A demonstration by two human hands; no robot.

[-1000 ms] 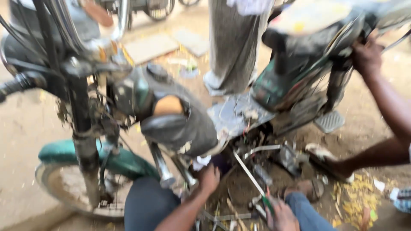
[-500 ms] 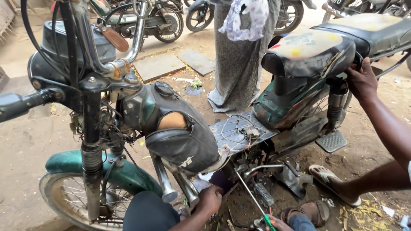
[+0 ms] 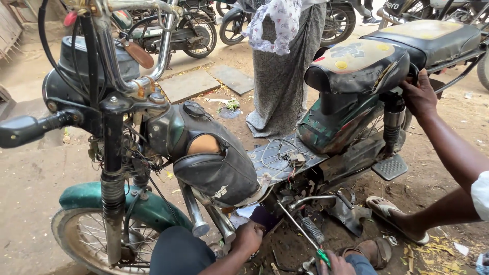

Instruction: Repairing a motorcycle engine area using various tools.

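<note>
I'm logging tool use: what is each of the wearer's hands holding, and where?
The right hand grips a long screwdriver by its green handle. The left hand presses against the moped's underside; whether it holds anything cannot be told.

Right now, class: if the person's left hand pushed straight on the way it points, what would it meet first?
The left hand points up toward the moped's underside; first would probably be the lower frame under the footboard, though depth is unclear.

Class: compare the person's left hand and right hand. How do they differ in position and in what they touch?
The left hand presses under the moped's frame, holding no tool; the right hand sits lower and grips a green-handled screwdriver. The left shows fully; the right is cut off. Both are bare.
</note>
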